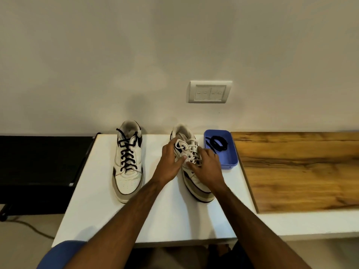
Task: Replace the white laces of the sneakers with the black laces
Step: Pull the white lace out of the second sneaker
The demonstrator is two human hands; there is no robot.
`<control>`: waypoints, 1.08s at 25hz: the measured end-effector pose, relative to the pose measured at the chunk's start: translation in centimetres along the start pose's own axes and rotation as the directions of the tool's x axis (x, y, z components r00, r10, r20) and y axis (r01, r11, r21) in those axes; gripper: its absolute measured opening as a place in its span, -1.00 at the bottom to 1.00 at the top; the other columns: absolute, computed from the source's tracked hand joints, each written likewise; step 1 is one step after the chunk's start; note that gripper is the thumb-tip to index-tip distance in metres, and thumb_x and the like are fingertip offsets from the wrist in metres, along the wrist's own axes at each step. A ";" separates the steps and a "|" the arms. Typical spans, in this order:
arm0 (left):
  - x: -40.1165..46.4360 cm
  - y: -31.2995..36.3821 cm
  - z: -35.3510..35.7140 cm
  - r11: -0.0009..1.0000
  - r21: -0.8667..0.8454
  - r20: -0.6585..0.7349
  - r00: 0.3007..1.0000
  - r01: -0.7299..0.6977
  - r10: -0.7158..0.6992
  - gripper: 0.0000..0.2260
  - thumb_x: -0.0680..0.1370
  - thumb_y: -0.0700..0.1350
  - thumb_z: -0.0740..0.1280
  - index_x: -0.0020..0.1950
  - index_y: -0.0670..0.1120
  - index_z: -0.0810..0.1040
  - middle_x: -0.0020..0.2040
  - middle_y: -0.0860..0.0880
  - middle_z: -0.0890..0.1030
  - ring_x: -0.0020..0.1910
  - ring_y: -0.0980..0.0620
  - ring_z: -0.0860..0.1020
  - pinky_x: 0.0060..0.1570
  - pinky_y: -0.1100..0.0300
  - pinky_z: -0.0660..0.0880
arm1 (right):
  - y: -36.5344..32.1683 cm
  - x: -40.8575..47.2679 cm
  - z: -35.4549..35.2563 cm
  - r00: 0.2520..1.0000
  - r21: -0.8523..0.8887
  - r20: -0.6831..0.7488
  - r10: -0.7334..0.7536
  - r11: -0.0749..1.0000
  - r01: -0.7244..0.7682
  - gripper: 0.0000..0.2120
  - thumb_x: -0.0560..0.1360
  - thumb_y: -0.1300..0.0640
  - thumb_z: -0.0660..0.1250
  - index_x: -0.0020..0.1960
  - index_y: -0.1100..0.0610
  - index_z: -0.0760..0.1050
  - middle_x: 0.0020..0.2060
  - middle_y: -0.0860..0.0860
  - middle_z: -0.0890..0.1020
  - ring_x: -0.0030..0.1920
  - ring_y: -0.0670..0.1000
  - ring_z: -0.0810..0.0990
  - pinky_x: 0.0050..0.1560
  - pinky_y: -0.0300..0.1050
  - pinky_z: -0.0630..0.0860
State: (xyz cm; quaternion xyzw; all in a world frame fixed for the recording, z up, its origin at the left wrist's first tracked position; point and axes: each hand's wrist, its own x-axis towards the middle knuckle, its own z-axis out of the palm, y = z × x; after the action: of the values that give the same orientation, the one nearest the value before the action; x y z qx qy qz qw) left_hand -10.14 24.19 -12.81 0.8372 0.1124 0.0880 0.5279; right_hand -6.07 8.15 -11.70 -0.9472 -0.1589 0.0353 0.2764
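Note:
Two white sneakers stand on a white table (167, 220), toes toward me. The left sneaker (128, 164) is laced with a black lace. The right sneaker (194, 181) carries a white lace (184, 147), its loops loose near the tongue. My left hand (171, 164) grips the sneaker's left side, thumb on the eyelets. My right hand (207, 167) lies over the lacing with its fingertips pinching the white lace. A coiled black lace (218, 143) lies in a blue tray (229, 162) just right of that shoe.
A wooden board (301, 171) covers the surface to the right. A dark bench (38, 162) sits left of the table, with a cable on the floor. A wall socket plate (209, 92) is behind the shoes. A blue chair edge (58, 255) shows at bottom left.

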 end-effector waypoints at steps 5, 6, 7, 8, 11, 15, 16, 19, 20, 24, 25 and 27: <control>0.4 -0.4 -0.8 0.998 0.050 0.011 1.000 -0.028 0.028 -0.46 0.59 -0.12 0.39 0.52 0.09 0.28 0.37 -0.05 0.33 0.25 0.21 0.31 0.38 0.05 0.40 | -0.5 -0.6 0.0 0.999 0.056 0.034 0.040 0.998 -0.042 -0.31 0.51 -0.21 0.39 0.54 0.03 0.28 0.35 0.11 0.45 0.35 0.15 0.32 0.32 0.04 0.34; 0.2 -0.5 -1.2 0.998 0.053 0.004 0.999 -0.032 0.032 -0.49 0.59 -0.11 0.40 0.50 0.09 0.31 0.37 -0.05 0.35 0.23 0.24 0.30 0.37 0.01 0.42 | -0.9 -1.1 0.0 0.998 0.072 0.042 0.040 0.996 -0.043 -0.31 0.50 -0.21 0.41 0.52 0.03 0.29 0.33 0.11 0.46 0.33 0.14 0.33 0.30 0.03 0.36; -0.1 -0.6 -1.6 0.998 0.053 -0.009 0.999 -0.034 0.035 -0.52 0.59 -0.11 0.40 0.46 0.08 0.33 0.36 -0.05 0.36 0.22 0.25 0.30 0.35 -0.02 0.44 | -1.4 -1.6 0.2 0.998 0.084 0.050 0.039 0.996 -0.043 -0.31 0.48 -0.21 0.42 0.49 0.02 0.31 0.30 0.10 0.46 0.31 0.14 0.34 0.28 0.02 0.37; -0.6 -0.8 -2.0 0.999 0.043 -0.022 0.999 -0.033 0.034 -0.55 0.59 -0.11 0.40 0.43 0.08 0.35 0.35 -0.04 0.37 0.24 0.23 0.31 0.34 -0.04 0.45 | -1.9 -2.3 0.4 0.998 0.095 0.053 0.033 0.995 -0.038 -0.32 0.46 -0.21 0.44 0.45 0.03 0.33 0.26 0.09 0.46 0.28 0.13 0.35 0.25 0.01 0.39; -3.1 -1.0 -3.6 1.000 0.001 -0.017 1.000 0.007 -0.007 -0.61 0.60 -0.14 0.38 0.38 0.06 0.38 0.30 -0.01 0.40 0.31 0.01 0.44 0.29 0.09 0.48 | -3.7 -4.9 1.5 0.998 0.106 0.057 0.017 0.994 -0.023 -0.36 0.40 -0.22 0.46 0.32 0.06 0.34 0.17 0.07 0.42 0.20 0.12 0.37 0.18 0.01 0.41; -7.6 -1.1 -5.9 0.998 -0.036 -0.007 0.999 0.048 -0.048 -0.66 0.61 -0.19 0.35 0.34 0.06 0.41 0.26 0.01 0.42 0.24 -0.01 0.52 0.25 0.10 0.50 | -5.7 -9.0 3.0 0.996 0.055 0.084 0.001 0.998 -0.006 -0.35 0.38 -0.27 0.43 0.26 0.08 0.29 0.16 0.04 0.38 0.16 0.08 0.35 0.13 -0.04 0.39; -8.7 -1.1 -6.5 0.998 -0.041 0.003 0.999 0.051 -0.051 -0.67 0.62 -0.21 0.32 0.33 0.06 0.42 0.27 0.00 0.43 0.25 0.04 0.51 0.27 0.11 0.49 | -6.1 -10.0 3.4 0.996 0.047 0.093 -0.015 0.999 0.011 -0.35 0.38 -0.28 0.43 0.25 0.09 0.29 0.15 0.04 0.37 0.15 0.08 0.35 0.14 -0.05 0.38; -11.1 -1.2 -8.3 0.999 -0.012 -0.002 0.999 0.051 -0.051 -0.73 0.65 -0.23 0.26 0.29 0.05 0.47 0.24 0.02 0.48 0.25 0.24 0.44 0.29 0.23 0.41 | -6.5 -11.6 3.5 0.980 0.105 0.195 -0.049 0.994 0.028 -0.33 0.40 -0.28 0.45 0.27 0.12 0.30 0.15 0.03 0.35 0.16 0.04 0.35 0.20 -0.05 0.38; -11.6 -1.2 -8.8 0.999 0.013 -0.015 0.999 0.031 -0.030 -0.75 0.65 -0.21 0.26 0.28 0.04 0.49 0.20 0.05 0.48 0.24 0.26 0.43 0.27 0.24 0.40 | -6.5 -11.5 2.9 0.965 0.179 0.258 -0.037 0.984 -0.010 -0.35 0.43 -0.26 0.45 0.28 0.12 0.31 0.16 0.03 0.36 0.17 0.02 0.38 0.22 -0.05 0.40; -11.9 -1.5 -9.6 0.998 0.055 -0.073 0.996 -0.041 0.045 -0.79 0.63 -0.19 0.32 0.22 0.05 0.59 0.11 0.03 0.50 0.09 0.15 0.54 0.09 0.28 0.48 | -6.2 -9.1 -0.3 0.978 0.363 0.204 -0.036 0.931 -0.041 -0.62 0.57 -0.18 0.34 0.22 0.06 0.46 0.12 -0.01 0.54 0.02 -0.12 0.56 -0.06 -0.28 0.48; -11.7 -1.5 -9.6 0.997 0.057 -0.102 0.993 -0.046 0.052 -0.79 0.62 -0.21 0.33 0.19 0.05 0.61 0.08 0.02 0.53 0.04 0.15 0.56 0.03 0.29 0.49 | -6.5 -8.4 -0.8 0.987 0.372 0.147 -0.062 0.928 0.003 -0.70 0.59 -0.13 0.34 0.22 0.02 0.48 0.10 -0.05 0.55 -0.02 -0.16 0.57 -0.11 -0.34 0.46; -11.3 -0.9 -9.5 1.000 -0.010 -0.162 0.987 -0.004 0.002 -0.80 0.62 -0.23 0.33 0.14 0.05 0.61 0.01 0.03 0.59 -0.03 0.14 0.58 -0.05 0.27 0.50 | -7.7 -7.1 -1.3 0.976 0.360 0.147 -0.158 0.928 0.096 -0.74 0.57 -0.05 0.39 0.21 -0.01 0.51 0.05 -0.09 0.54 -0.07 -0.16 0.58 -0.12 -0.35 0.49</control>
State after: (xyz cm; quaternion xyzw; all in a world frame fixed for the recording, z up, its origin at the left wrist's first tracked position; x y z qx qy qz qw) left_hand -23.60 29.58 -9.95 0.8247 0.1532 0.1570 0.5213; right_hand -14.79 11.33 -6.65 -0.8635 -0.2347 0.1272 0.4278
